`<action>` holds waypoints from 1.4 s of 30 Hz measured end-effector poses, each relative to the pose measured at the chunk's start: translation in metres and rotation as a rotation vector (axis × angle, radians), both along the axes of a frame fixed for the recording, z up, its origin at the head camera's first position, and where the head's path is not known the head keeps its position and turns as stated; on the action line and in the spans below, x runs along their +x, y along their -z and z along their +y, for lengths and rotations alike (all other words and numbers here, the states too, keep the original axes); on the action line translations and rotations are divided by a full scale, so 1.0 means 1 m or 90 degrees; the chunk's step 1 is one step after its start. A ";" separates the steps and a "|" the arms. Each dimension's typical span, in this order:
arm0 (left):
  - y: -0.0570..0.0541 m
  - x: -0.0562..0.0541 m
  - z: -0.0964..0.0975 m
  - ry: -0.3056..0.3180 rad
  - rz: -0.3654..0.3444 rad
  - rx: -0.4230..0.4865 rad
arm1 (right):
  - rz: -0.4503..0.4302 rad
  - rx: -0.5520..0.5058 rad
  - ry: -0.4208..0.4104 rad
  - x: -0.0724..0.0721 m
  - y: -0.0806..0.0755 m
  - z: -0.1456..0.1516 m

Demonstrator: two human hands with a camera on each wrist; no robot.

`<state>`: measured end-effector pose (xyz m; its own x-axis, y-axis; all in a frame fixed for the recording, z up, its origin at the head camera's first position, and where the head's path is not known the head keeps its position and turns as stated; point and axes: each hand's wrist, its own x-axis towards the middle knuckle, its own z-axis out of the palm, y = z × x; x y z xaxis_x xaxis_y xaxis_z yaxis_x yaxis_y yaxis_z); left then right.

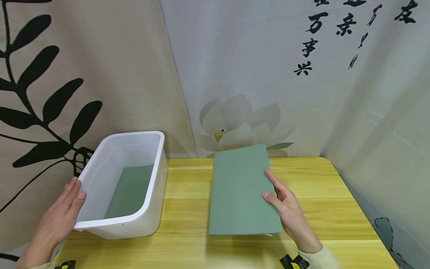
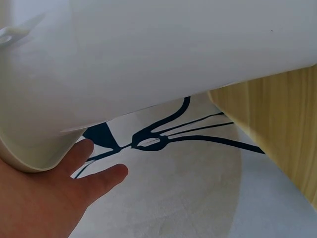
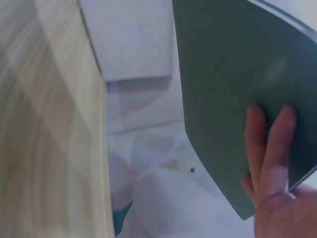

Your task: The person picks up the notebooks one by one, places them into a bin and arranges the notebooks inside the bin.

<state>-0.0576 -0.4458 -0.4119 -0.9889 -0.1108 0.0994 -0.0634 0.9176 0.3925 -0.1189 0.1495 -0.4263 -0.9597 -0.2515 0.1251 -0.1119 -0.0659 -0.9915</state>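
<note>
My right hand (image 1: 291,210) grips a thin green-covered book (image 1: 240,194) by its right edge. The thumb lies on the near cover, and in the right wrist view fingers (image 3: 270,144) spread across the other cover. The book is tilted up over the table, casting a shadow below it. On the left, my left hand (image 1: 60,215) rests along the rim of a white plastic bin (image 1: 155,215), fingers extended on its outer side. Another flat green thing (image 1: 132,190), like the book's cover in colour, lies on the bin's floor.
Bin and book are over a wooden table (image 1: 188,209). Its rounded far right corner and right edge show. Hanging cloth (image 1: 252,56) with writing and a printed flower closes off the back; another cloth (image 1: 127,67) with dark leaves is at the left.
</note>
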 end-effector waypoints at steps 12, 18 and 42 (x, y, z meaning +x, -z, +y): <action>0.003 0.002 -0.002 0.016 0.027 0.009 | -0.015 -0.107 -0.040 -0.005 -0.023 -0.064; 0.003 0.001 -0.002 0.012 0.027 0.011 | 0.005 -0.132 -0.061 -0.006 -0.036 -0.095; 0.001 0.002 0.001 0.001 0.030 0.013 | 0.047 -0.148 -0.105 -0.016 -0.063 -0.193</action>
